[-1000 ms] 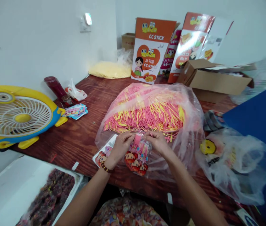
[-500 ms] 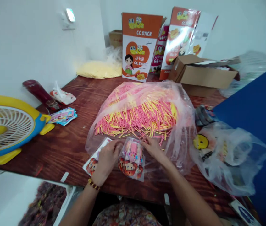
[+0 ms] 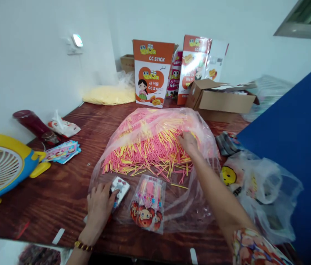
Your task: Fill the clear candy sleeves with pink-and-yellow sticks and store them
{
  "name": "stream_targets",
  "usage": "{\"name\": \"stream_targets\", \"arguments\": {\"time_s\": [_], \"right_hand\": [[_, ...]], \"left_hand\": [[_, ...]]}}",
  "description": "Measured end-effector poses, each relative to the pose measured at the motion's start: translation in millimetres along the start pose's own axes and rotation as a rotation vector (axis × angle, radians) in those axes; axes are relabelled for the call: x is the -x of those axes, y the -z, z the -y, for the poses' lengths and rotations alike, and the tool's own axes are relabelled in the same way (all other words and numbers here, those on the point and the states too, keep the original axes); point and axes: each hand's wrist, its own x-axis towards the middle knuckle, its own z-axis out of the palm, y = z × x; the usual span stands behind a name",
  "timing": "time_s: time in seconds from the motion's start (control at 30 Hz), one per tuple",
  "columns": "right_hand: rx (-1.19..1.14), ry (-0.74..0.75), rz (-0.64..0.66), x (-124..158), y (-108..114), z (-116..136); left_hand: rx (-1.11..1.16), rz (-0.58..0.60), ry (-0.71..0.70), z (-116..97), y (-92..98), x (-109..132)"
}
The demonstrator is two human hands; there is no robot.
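Observation:
A big heap of thin pink and yellow sticks [image 3: 144,149] lies in a clear plastic bag [image 3: 199,206] opened toward me. At the heap's right side my right hand [image 3: 189,142] has its fingers curled in on some sticks; the fingertips are partly hidden. Toward the front left, my left hand [image 3: 100,202] pinches the edge of a stack of printed packets [image 3: 121,189], covering much of it. Between the hands, a clear printed packet [image 3: 146,206] with cartoon lion-like faces lies flat on the bag, with pink sticks showing inside. One loose yellow stick [image 3: 179,186] lies near it.
A yellow and blue fan [image 3: 3,162], a dark red bottle [image 3: 34,125], a tissue pack [image 3: 64,128] and printed sachets [image 3: 63,151] stand left. Behind are a CC Stick box [image 3: 152,73] and an open carton [image 3: 224,101]. A plastic carrier bag [image 3: 265,191] lies right.
My right hand has left the clear packet and reached forward into the heap. My left hand has moved from beside the packet onto the stack at left. The view has tilted up.

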Motion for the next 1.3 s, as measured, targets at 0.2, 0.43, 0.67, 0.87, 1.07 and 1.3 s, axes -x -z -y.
{"name": "stream_targets", "arguments": {"time_s": [0.2,0.43,0.67,0.87,1.07,1.3], "right_hand": [[0.191,-0.035,0.057,-2.2,4.6,-1.2],[0.222,-0.026,0.008,-1.7,-12.6,23.4],[0.121,-0.115,0.109,-11.9,-9.2,13.9],[-0.051,-0.089,0.178,-3.1,4.2,-10.0],[-0.372,-0.018,0.196,28.8,-19.1,-18.0],[-0.845,-0.029,0.235,84.7,-59.8,-15.4]], "left_hand": [[0.056,-0.082,-0.033,-0.5,-2.3,1.0],[0.196,-0.114,-0.022,-2.4,-9.2,-4.5],[0.553,-0.142,0.013,6.1,-12.6,-10.2],[0.713,-0.140,0.035,8.7,4.3,-8.7],[1.003,-0.053,0.077,4.5,13.0,-2.8],[1.328,0.016,0.157,-4.4,24.5,-0.5]]}}
